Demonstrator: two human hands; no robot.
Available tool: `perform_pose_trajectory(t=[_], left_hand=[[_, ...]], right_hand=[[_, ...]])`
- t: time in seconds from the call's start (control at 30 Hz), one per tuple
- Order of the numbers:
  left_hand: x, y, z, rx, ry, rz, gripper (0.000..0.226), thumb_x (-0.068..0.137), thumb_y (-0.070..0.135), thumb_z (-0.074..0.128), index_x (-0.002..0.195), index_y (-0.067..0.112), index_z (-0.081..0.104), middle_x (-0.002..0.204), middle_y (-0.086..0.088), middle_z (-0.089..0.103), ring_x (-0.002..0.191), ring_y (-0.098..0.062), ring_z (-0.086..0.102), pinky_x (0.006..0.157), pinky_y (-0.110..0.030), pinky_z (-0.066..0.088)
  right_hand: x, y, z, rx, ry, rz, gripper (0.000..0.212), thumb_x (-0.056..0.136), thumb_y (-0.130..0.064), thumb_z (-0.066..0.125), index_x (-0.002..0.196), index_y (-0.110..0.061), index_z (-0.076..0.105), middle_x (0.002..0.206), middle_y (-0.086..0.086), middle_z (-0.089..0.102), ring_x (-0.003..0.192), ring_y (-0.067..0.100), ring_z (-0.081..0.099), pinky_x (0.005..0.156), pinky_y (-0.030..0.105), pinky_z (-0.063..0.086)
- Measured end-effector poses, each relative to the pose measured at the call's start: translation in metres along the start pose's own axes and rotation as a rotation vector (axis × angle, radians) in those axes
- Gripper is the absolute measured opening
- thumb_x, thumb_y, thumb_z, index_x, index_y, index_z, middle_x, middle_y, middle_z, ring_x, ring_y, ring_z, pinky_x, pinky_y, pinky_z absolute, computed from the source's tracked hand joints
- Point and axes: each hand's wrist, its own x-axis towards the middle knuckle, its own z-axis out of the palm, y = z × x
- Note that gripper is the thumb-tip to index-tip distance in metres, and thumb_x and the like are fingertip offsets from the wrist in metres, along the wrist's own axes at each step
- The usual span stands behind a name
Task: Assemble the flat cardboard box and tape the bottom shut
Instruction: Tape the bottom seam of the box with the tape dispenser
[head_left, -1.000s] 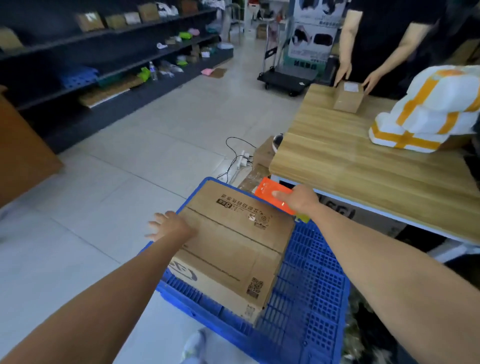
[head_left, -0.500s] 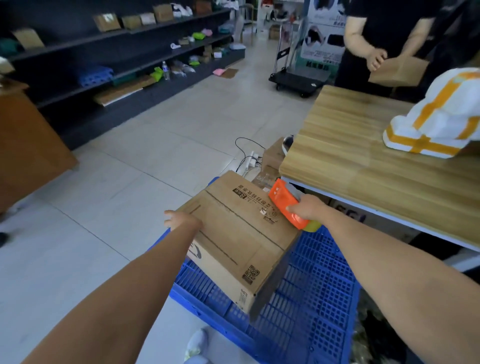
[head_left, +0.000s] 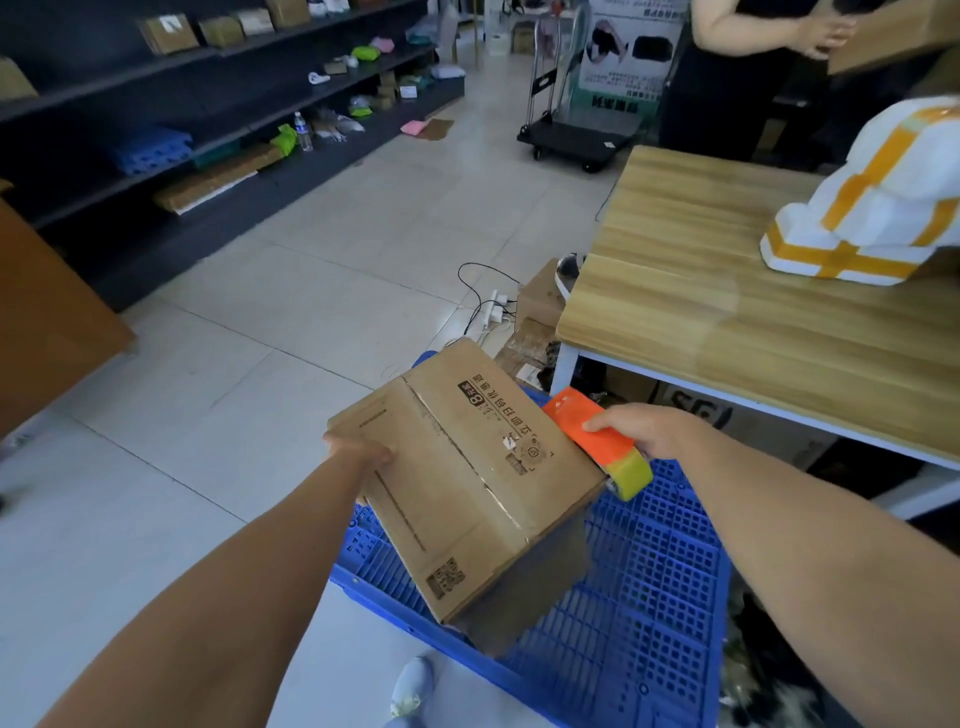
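A brown cardboard box (head_left: 467, 478) with black print and a QR code is raised and tilted above the blue plastic pallet (head_left: 649, 597). Its closed flaps face up, with the centre seam running across the top. My left hand (head_left: 358, 452) grips the box's left edge. At the box's right edge, my right hand (head_left: 644, 431) holds an orange tape dispenser (head_left: 592, 436) with a yellowish tape roll.
A wooden table (head_left: 753, 312) stands at the right with a white and orange taped bundle (head_left: 872, 208) on it. Another person stands behind it holding a cardboard piece. A power strip and cables (head_left: 493, 306) lie on the tiled floor. Dark shelves (head_left: 208, 130) line the left wall.
The box has been lifted off the pallet and tilted up. My left hand went from resting on top to gripping its left edge. The dispenser stays at the right edge.
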Motion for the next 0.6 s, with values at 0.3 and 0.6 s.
perform_pose_trajectory(t=[0.3,0.6], left_hand=[[0.016,0.029,0.041,0.254,-0.258,0.255,0.089,0.068,0.017,0.081,0.139,0.021,0.027,0.130,-0.009,0.051,0.115,-0.036,0.055,0.092,-0.058,0.049],[-0.014,0.063,0.120,0.591,-0.395,0.600,0.097,0.075,0.015,0.078,0.150,0.011,0.016,0.143,-0.014,0.043,0.130,-0.034,0.044,0.107,-0.048,0.040]], right_hand=[[-0.036,0.071,-0.013,0.300,-0.121,0.219,0.024,0.095,-0.024,0.056,0.112,-0.008,0.056,0.103,0.015,0.065,0.095,0.029,0.061,0.093,0.048,0.045],[-0.066,0.108,-0.051,-0.076,0.418,0.168,0.034,0.095,-0.019,0.055,0.126,-0.003,0.050,0.127,0.017,0.057,0.117,0.032,0.055,0.098,0.039,0.043]])
